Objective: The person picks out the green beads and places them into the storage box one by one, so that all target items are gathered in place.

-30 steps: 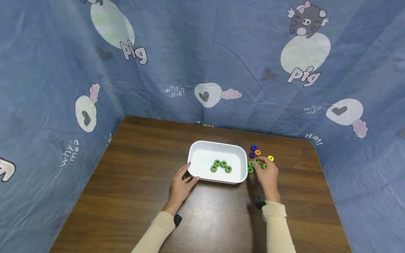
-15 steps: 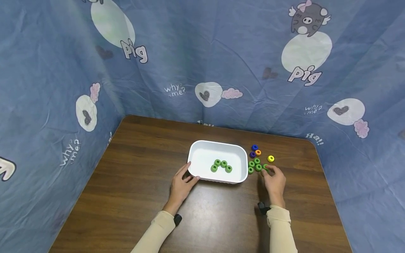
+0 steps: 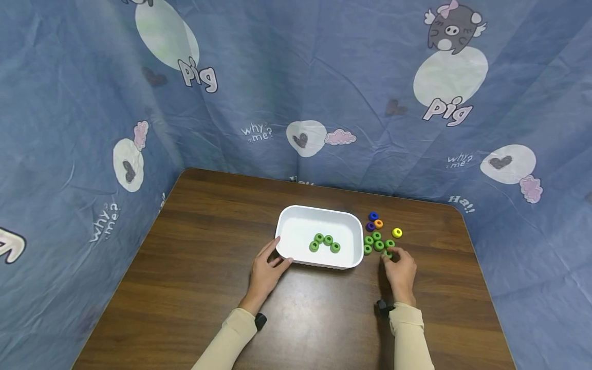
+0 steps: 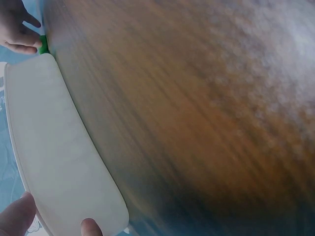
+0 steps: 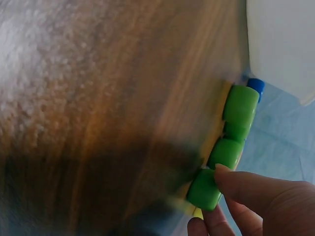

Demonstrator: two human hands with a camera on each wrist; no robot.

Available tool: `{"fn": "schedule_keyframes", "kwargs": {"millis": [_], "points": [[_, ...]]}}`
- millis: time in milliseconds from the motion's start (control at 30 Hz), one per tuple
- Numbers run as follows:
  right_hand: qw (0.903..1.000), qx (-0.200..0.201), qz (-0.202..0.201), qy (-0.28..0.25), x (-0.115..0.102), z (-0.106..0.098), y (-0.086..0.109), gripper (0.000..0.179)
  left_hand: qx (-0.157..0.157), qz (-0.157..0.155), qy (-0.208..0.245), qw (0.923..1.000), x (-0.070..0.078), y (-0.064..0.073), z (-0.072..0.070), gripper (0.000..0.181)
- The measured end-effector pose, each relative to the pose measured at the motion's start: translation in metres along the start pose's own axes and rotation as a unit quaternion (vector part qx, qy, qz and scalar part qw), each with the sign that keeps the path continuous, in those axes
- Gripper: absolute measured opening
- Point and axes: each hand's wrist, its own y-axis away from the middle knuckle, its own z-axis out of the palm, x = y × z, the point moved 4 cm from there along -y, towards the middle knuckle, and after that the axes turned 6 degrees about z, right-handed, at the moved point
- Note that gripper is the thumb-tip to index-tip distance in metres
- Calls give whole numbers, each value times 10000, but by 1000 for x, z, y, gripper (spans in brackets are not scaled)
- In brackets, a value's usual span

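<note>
A white plastic tray [image 3: 300, 221] stands mid-table with several green beads [image 3: 328, 240] inside. My left hand [image 3: 264, 272] grips its near left corner, the thumb [image 4: 91, 227] against the front wall and a finger at the left side. To the right of the tray, my right hand [image 3: 401, 270] pinches a green bead [image 5: 203, 190] between thumb and fingers, at the near edge of a cluster of green beads [image 3: 378, 245]. The right wrist view shows the pinched bead right beside the others, low over the table.
Behind the green cluster lie a blue bead [image 3: 373, 216], an orange bead [image 3: 378, 224] and a dark purple bead [image 3: 370, 226]. A yellow bead [image 3: 397, 233] sits apart to their right. A blue printed cloth [image 3: 305, 77] hangs around the brown wooden table [image 3: 208, 231].
My right hand has shifted right and nearer the body, uncovering the green cluster. A green bead now shows at its fingertips. My left hand and the tray have stayed in place.
</note>
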Motion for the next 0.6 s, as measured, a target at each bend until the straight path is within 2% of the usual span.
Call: {"fn": "schedule_keyframes", "kwargs": {"millis": [233,600], "points": [[10000,-37,-42,26,1,3,0,27,18,-16,-22,10000,0,0,0,69],[9999,127,22,-114,3,4,2,29,-20,66,-32,10000,-1,0,0,69]]}}
